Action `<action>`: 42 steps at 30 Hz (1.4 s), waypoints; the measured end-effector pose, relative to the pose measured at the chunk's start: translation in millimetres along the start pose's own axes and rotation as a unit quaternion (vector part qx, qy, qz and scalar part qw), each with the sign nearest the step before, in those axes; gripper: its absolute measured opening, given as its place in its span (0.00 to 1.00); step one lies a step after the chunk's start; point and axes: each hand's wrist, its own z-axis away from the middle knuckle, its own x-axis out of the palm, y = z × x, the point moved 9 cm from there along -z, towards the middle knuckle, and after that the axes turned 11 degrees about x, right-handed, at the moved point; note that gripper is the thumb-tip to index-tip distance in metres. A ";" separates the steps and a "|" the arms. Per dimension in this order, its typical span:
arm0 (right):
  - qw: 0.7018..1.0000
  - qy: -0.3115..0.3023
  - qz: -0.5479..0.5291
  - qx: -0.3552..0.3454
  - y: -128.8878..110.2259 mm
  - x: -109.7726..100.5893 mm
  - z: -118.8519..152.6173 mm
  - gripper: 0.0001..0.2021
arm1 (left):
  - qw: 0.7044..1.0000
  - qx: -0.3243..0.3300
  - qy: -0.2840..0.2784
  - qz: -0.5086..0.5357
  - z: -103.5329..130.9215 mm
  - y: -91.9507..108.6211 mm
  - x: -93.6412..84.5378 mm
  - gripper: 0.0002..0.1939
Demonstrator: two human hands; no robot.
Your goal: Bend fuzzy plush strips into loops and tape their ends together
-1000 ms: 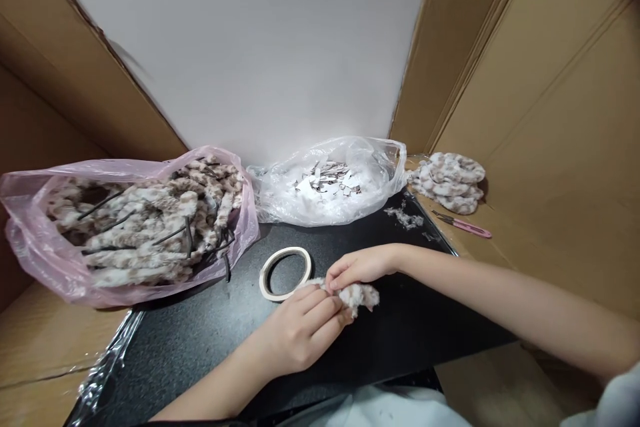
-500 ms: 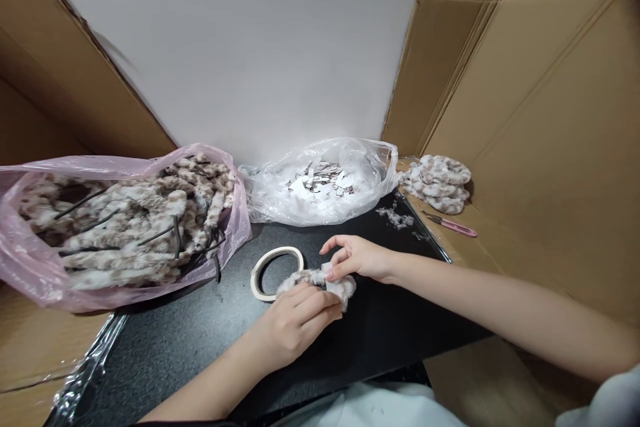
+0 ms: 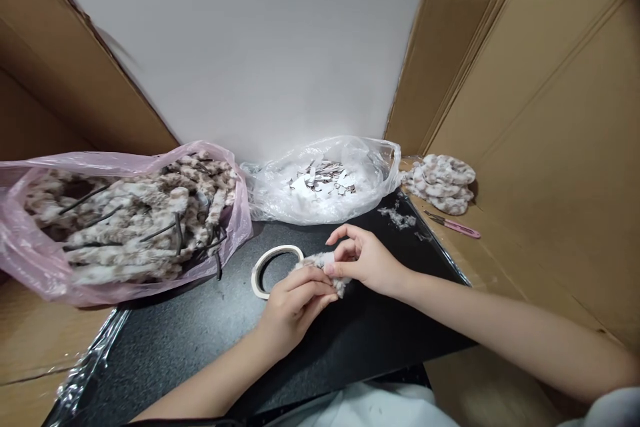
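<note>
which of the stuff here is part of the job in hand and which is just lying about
Likely part of it:
furry piece in the left hand, right hand at it
tape roll beside the left hand
furry strips in the pink bag, similar fur

Seemingly lying about:
paper scraps in the clear bag
pink-handled cutter, untouched
loose fluff
furry bundle, set aside
</note>
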 end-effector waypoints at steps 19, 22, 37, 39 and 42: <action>0.990 0.103 0.054 -0.075 -5.2 2.8 27.8 0.15 | 0.982 -0.170 0.051 0.068 7.8 -29.5 -3.6 0.10; 0.985 0.130 0.070 -0.086 -1.4 2.5 31.9 0.15 | 0.976 -0.195 0.063 0.077 14.0 -34.5 -1.1 0.10; 0.974 0.156 0.113 -0.119 17.9 2.1 41.4 0.09 | 0.966 -0.192 -0.172 -0.024 11.9 -31.8 28.2 0.13; 0.973 0.154 0.115 -0.124 19.1 3.1 44.0 0.10 | 0.964 -0.190 -0.175 0.059 9.4 -25.3 27.5 0.13; 0.970 0.153 0.135 -0.132 20.5 4.7 49.0 0.10 | 0.921 -0.253 -0.218 0.202 16.6 -22.1 32.1 0.15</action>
